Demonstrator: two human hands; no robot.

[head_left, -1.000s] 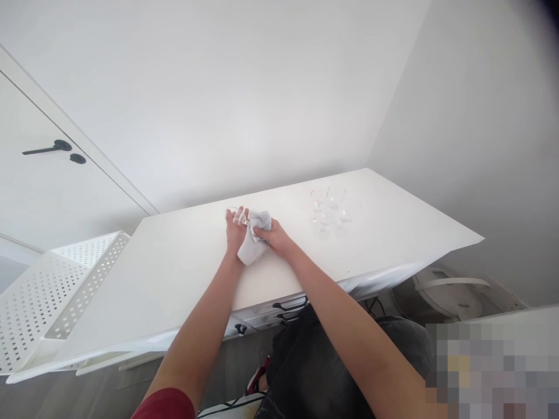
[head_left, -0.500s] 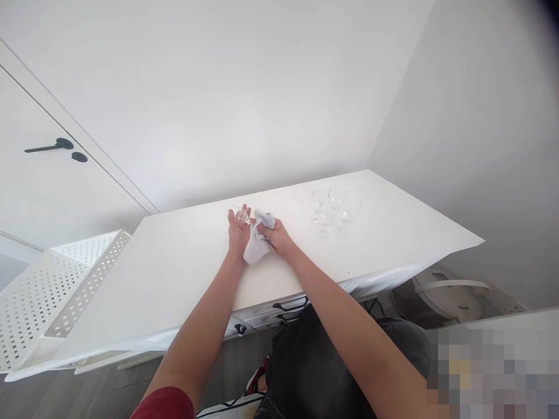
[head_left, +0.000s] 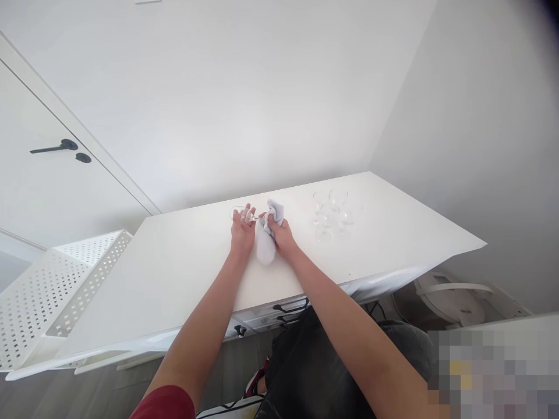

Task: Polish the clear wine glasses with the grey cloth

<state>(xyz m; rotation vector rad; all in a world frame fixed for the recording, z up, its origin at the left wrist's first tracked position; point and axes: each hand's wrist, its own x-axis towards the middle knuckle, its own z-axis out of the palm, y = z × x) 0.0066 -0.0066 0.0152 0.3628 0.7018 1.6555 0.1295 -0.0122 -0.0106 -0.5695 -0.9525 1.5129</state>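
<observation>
My left hand (head_left: 243, 230) holds a clear stemmed glass (head_left: 238, 213) on its side, bowl to the left and stem to the right. A light grey cloth (head_left: 265, 247) is bunched in my right hand (head_left: 282, 231), wrapped about the foot end of the glass, which it hides. Part of the cloth hangs down between my hands. Several more clear stemmed glasses (head_left: 329, 212) stand in a group on the white tabletop (head_left: 187, 262), to the right of my hands.
A white perforated panel (head_left: 65, 279) adjoins the left end of the table. Drawers with black handles (head_left: 290, 305) are under the front edge. A white wall (head_left: 262, 87) rises behind, and a door with a black handle (head_left: 55, 147) is at far left.
My right hand and the cloth have turned and shifted slightly right and up at the foot end of the glass. My left hand has moved slightly right, still holding the glass.
</observation>
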